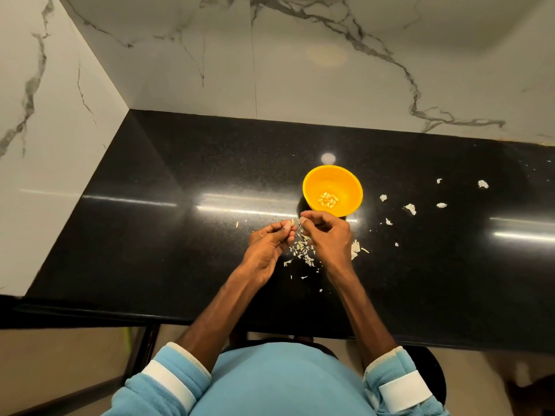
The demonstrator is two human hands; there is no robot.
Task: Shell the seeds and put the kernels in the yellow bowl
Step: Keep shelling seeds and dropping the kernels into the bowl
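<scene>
The left hand (270,238) pinches a pale seed (292,222) at its fingertips; the right hand (329,232) is curled, fingertips pinched together beside it. Shell fragments (301,249) litter the black countertop (180,235) beneath. Just beyond, the yellow bowl (332,178) holds kernels (328,200).

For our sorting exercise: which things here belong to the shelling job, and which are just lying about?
Part of the job: yellow bowl, kernels, seed pinched in left hand, right hand.
Lying about: shell scraps, white flakes, black counter.
</scene>
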